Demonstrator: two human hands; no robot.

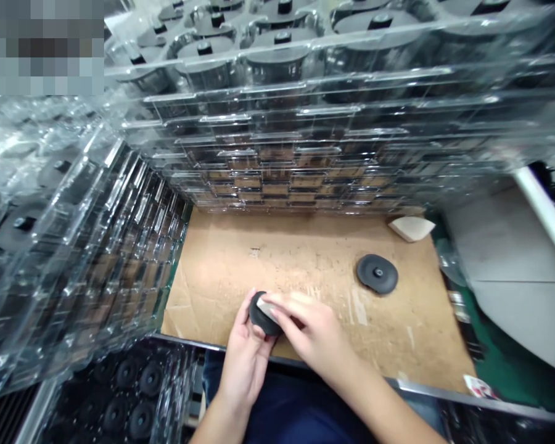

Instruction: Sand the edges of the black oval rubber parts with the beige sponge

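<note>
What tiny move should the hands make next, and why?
Maybe the right hand should slide the white pad gently across the black disc, because it seems to hold the pad against the disc's face while the left hand grips the disc.

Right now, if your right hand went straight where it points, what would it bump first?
Probably the round black part in the left hand: the pale piece in the right hand seems to touch it, though depth is hard to judge.
</note>
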